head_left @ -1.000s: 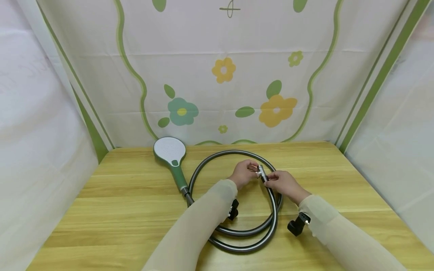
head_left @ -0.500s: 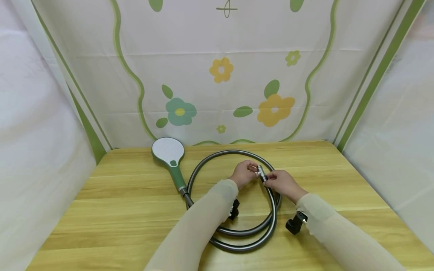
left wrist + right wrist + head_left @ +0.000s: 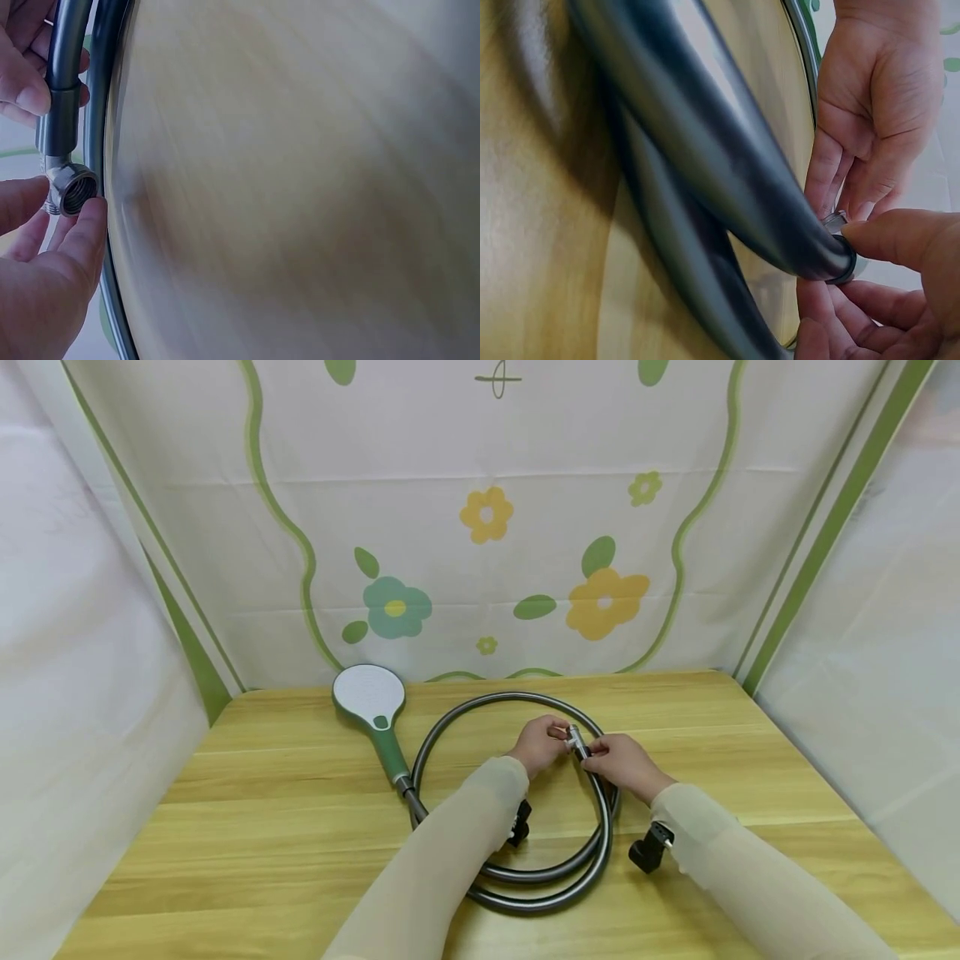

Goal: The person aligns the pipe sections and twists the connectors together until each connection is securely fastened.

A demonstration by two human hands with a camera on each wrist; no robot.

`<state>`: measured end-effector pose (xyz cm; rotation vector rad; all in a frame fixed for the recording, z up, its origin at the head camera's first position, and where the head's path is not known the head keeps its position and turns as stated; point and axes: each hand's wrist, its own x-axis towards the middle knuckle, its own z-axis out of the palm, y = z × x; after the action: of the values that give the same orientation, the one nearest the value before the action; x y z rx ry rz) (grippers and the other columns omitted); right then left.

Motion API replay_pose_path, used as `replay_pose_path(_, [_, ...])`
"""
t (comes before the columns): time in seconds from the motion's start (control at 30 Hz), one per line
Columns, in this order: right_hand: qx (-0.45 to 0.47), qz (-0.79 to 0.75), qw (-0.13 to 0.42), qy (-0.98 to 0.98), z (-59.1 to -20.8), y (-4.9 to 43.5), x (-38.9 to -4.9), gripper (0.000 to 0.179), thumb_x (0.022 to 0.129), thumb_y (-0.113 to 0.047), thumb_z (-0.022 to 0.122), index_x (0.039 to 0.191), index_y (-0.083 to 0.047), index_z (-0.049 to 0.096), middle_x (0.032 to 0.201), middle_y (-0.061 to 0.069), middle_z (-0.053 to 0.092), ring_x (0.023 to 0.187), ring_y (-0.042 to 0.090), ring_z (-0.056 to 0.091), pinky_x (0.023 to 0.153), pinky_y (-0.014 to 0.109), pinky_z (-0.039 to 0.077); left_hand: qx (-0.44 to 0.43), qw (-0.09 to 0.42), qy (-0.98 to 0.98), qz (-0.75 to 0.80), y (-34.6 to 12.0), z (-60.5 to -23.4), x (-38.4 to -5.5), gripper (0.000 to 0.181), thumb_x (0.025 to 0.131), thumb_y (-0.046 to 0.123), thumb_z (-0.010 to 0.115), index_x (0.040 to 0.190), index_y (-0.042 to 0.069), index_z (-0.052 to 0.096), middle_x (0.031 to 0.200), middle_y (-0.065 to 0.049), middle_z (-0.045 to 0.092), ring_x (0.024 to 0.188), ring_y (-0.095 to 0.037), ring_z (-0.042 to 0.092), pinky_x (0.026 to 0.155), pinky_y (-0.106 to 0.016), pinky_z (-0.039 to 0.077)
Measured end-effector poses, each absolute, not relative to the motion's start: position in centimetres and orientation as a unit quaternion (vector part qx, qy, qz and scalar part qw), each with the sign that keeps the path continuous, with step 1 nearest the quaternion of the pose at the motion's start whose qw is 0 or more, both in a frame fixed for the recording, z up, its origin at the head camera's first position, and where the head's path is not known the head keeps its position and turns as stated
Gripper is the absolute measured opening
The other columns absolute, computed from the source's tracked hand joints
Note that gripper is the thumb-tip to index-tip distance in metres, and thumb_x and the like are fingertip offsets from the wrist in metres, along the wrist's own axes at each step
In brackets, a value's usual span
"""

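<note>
My left hand [image 3: 542, 745] pinches a small silver metal tee fitting [image 3: 63, 177] between thumb and fingers. In the left wrist view its threaded side opening faces the camera. The fitting sits at the end of a dark grey shower hose [image 3: 604, 831]. My right hand [image 3: 626, 764] pinches the hose's dark end collar [image 3: 58, 124] just beside the fitting. From the right wrist camera, the thumb [image 3: 889, 236] presses the collar while the fingers curl beneath it. A green handheld shower head [image 3: 367, 693] with a white face lies at left, joined to the hose's other end.
The hose lies in loops on the wooden table [image 3: 277, 827], partly under my left forearm. A floral cloth backdrop [image 3: 420, 527] stands behind the table, with white cloth [image 3: 870, 635] on both sides. Black wrist cameras [image 3: 649, 850] hang under my sleeves.
The head view has shifted slightly, so the scene sits a little further left. Both hands keep their hold on the fitting and hose end, with hardly any movement.
</note>
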<state>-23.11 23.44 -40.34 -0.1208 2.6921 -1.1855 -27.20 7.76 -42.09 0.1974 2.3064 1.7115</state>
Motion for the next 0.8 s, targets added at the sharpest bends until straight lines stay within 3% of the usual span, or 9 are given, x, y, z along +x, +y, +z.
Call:
replay_pose_path(0.43, [-0.037, -0.389, 0.098, 0.915, -40.63, 23.51, -23.52, 0.016, 0.087, -0.009, 0.066, 0.096, 0.004, 0.069, 0.078, 0.005, 0.064, 0.066, 0.015, 0.053, 0.058, 0.028, 0.046, 0.071, 0.127, 0.822, 0.551, 8.06, -42.00, -27.01, 0.028, 0.090, 0.000, 0.065, 0.118, 0.004, 0.063, 0.101, -0.007, 0.065, 0.091, -0.017, 0.060, 0.075, -0.028, 0.052])
replay_pose_path(0.8, [-0.036, -0.382, 0.102, 0.918, -40.61, 23.63, -23.53, 0.012, 0.087, -0.011, 0.066, 0.089, 0.001, 0.069, 0.069, 0.003, 0.058, 0.063, 0.015, 0.051, 0.056, 0.028, 0.044, 0.068, 0.126, 0.843, 0.519, 8.43, -42.04, -27.24, 0.026, 0.089, 0.003, 0.068, 0.114, 0.006, 0.064, 0.096, -0.004, 0.065, 0.086, -0.015, 0.058, 0.073, -0.028, 0.049])
